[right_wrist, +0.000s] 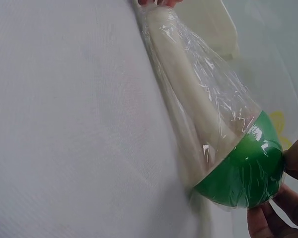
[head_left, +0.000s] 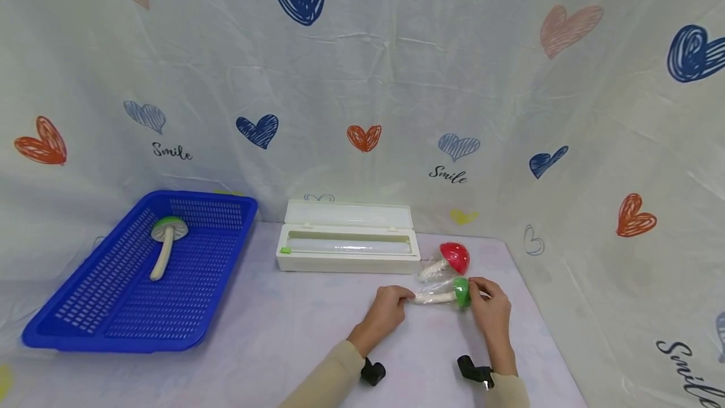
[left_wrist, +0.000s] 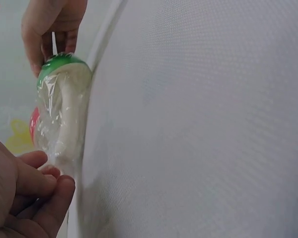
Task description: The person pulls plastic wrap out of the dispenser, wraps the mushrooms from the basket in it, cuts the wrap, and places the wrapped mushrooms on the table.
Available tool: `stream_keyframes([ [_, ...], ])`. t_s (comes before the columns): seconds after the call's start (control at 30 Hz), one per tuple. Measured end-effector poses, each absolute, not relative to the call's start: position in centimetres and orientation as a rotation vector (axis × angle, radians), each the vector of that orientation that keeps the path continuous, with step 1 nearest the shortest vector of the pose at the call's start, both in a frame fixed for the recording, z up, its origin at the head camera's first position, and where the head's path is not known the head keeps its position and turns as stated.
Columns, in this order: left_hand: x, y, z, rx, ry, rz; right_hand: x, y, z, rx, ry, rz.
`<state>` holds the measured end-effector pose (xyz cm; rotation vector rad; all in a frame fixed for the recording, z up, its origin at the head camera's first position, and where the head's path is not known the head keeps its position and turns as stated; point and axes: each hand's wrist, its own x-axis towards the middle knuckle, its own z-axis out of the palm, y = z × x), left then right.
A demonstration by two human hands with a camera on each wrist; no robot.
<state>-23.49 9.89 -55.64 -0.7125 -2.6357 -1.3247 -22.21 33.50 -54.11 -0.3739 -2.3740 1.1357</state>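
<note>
A toy mushroom with a green cap [head_left: 461, 293] and pale stem lies in clear plastic wrap [right_wrist: 213, 74] near the right side of the table. My left hand [head_left: 387, 307] pinches at the stem end, where the film gathers. At the other end, my right hand [head_left: 491, 308] grips the green cap between thumb and fingers. Just behind lies a red-capped mushroom [head_left: 455, 257], also in clear film. In the left wrist view the wrapped green mushroom [left_wrist: 69, 114] spans the gap between both hands.
An open white cling-film box [head_left: 348, 264] with a film roll [head_left: 348, 246] stands left of the mushrooms, lid raised. Farther left, a blue basket [head_left: 121, 344] holds an unwrapped green-capped mushroom [head_left: 165, 250]. A heart-patterned sheet [head_left: 362, 80] hangs behind the table.
</note>
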Motion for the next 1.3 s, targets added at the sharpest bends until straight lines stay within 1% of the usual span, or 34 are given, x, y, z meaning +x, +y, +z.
stream_keyframes([
  [0.33, -23.2, 10.2, -55.5, -0.826, -2.604, -1.335, -22.7, 34.3, -54.7, -0.404, -2.292, 1.109],
  [0.6, -23.3, 8.2, -54.4, -0.833, -2.697, -1.355, -22.9, 33.8, -53.9, -0.362, -2.226, 1.044],
  [0.8, -24.1, 5.3, -53.2, -0.805, -2.741, -1.275, -23.9, 32.3, -52.2, -0.185, -2.165, 0.969],
  [1.03, -25.2, 1.4, -50.9, -0.787, -2.771, -1.1, -25.5, 28.8, -50.6, 0.027, -2.231, 0.954],
  [1.3, -27.0, -3.2, -49.0, -0.771, -2.672, -0.875, -27.8, 25.1, -49.9, 0.371, -2.406, 0.871],
])
